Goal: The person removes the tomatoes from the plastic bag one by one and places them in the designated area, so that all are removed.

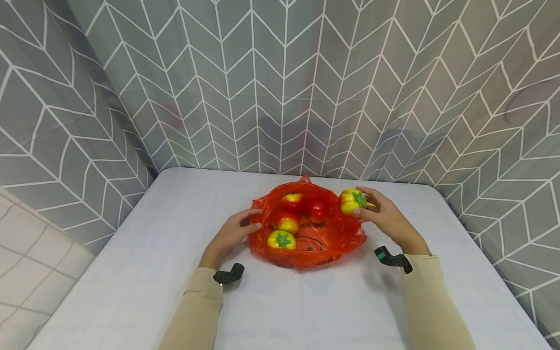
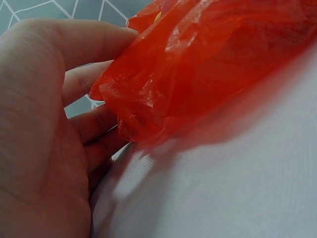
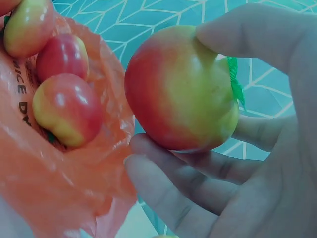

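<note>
The right hand (image 1: 395, 221) grips a yellow-red fruit (image 1: 349, 200) at the two o'clock edge of a red bag (image 1: 334, 233); the left hand (image 1: 229, 238) touches nine o'clock, grip unclear. Inside lie four more fruits (image 1: 285, 222). A patterned curtain (image 1: 302, 97) stands at twelve.

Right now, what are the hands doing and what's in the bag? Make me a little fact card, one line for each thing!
Left hand: touches the left edge of the red bag
Right hand: holds a shiny yellow-and-red fruit with green leaves, by the bag's right edge
Bag: thin plastic, open, black printing
Inside: four fruits showing, coloured red and yellow
Table: white
Behind: grey cloth with white zigzag lines
</note>
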Demonstrator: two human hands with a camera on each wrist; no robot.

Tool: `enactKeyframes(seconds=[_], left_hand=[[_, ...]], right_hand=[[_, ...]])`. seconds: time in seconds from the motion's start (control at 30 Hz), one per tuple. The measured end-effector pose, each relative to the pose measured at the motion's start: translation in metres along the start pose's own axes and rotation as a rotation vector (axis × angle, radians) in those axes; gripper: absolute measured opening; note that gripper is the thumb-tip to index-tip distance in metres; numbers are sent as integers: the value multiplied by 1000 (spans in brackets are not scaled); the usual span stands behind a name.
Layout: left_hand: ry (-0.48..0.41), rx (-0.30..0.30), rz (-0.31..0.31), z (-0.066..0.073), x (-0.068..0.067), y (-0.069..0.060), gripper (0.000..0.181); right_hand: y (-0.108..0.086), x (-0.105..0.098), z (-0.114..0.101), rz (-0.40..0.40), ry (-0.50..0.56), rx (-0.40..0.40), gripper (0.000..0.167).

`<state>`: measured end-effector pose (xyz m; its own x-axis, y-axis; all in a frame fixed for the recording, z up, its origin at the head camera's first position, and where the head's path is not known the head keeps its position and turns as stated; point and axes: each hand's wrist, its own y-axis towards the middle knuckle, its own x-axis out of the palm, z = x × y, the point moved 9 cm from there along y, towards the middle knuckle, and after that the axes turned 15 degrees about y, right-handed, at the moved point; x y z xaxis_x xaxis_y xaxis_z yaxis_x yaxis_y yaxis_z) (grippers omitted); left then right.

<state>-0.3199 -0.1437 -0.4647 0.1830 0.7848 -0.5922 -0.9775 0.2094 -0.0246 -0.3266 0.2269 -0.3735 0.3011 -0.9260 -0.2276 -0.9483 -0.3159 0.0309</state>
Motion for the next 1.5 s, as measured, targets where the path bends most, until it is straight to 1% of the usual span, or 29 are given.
enactKeyframes(seconds=[0.23, 0.43, 0.6, 0.73, 0.93, 1.0, 1.13, 1.23, 1.37, 1.5], left_hand=[[17, 6, 5, 4, -4, -2, 45], [13, 0, -2, 2, -1, -1, 46], [11, 6, -4, 2, 0, -1, 45], [14, 2, -8, 1, 0, 0, 44], [-10, 37, 8, 2, -2, 1, 43], [-8, 34, 10, 2, -2, 0, 43], [3, -1, -2, 1, -2, -4, 43], [13, -15, 0, 2, -4, -5, 44], [15, -3, 5, 5, -7, -3, 44], [3, 2, -4, 0, -2, 0, 46]], right_hand=[[-9, -12, -3, 29, -4, 17, 71], [-15, -22, -7, 54, -8, 13, 68], [-19, -32, -3, 73, 15, 27, 69], [-21, -40, -2, 95, -1, 40, 72], [-23, -51, -3, 125, -32, 27, 72], [-23, -53, -2, 133, -32, 17, 71], [-24, -58, 4, 166, 36, 25, 69], [-23, -62, 6, 193, 84, 28, 70], [-21, -69, 4, 223, 128, -22, 70], [-24, -76, 7, 254, 184, -62, 69]])
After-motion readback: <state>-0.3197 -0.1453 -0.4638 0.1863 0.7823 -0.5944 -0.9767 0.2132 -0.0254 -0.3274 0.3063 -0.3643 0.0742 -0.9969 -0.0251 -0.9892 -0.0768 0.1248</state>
